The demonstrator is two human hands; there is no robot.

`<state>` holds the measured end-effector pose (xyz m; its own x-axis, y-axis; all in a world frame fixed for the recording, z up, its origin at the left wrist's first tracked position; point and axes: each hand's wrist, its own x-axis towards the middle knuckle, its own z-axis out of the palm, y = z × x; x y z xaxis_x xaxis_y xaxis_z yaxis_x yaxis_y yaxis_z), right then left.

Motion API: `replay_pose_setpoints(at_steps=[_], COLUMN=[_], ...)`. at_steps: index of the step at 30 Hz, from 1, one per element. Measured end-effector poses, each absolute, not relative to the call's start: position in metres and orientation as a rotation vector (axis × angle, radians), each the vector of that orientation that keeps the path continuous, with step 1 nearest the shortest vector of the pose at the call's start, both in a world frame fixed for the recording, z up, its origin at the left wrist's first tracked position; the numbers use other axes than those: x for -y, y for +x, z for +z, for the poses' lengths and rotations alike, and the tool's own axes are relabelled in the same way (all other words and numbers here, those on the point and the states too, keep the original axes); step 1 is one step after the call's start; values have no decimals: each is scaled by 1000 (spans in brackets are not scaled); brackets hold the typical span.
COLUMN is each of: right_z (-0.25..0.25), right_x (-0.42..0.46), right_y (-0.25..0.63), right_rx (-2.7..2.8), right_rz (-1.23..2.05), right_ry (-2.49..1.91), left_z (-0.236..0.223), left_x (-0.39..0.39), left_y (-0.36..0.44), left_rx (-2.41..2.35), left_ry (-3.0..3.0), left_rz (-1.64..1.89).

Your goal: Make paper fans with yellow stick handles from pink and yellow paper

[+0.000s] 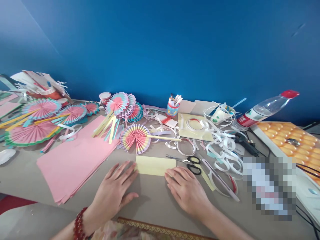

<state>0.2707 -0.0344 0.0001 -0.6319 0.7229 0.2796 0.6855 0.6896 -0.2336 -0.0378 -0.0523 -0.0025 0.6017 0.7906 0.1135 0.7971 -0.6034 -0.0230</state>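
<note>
Lying flat toward the middle of the near edge of the tabletop (152,206), a pale yellow paper strip (155,165) had the left hand (116,186) at its left end and the right hand (186,188) on its right end, the fingers of both laid out loosely and clasping nothing. Black-handled scissors (185,161) crowded in just behind the right hand, and a pleated paper fan (135,137) sat beyond the strip. Pink sheets (77,158) slanted across the left half, with more fans (41,108) toward the far left corner; white paper curls (231,155) littered the right half, a bottle (265,110) stood near the far right corner, and a pen cup (172,110) stood along the far edge. Fingertips covered the strip's right end, a pixelated patch masked whatever lay near the right edge, and a white rounded object (7,156) was cut off at left. The tabletop was dull beige-grey, backed by a plain blue wall (160,50).
</note>
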Motion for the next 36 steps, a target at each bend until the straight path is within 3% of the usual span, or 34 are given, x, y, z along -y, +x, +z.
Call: replay_pose_setpoints(at_steps=[18,26,30,36], right_z=[4,0,5,3], right_x=[13,28,40,58], right_y=[288,271,263,245], right_rx=[2418,2264,1933,1851], right_rz=[178,767,975,1109], right_ry=[-1159,-1269,-1327,-1109], left_z=[-8,3,9,-3], left_x=[39,33,34,11], left_y=[-58,-34,-5,28], left_rx=[1165,1382,1543,2055], left_ry=[-2800,-2854,-3177,-3371], left_rz=[-235,-370,-608,-1354])
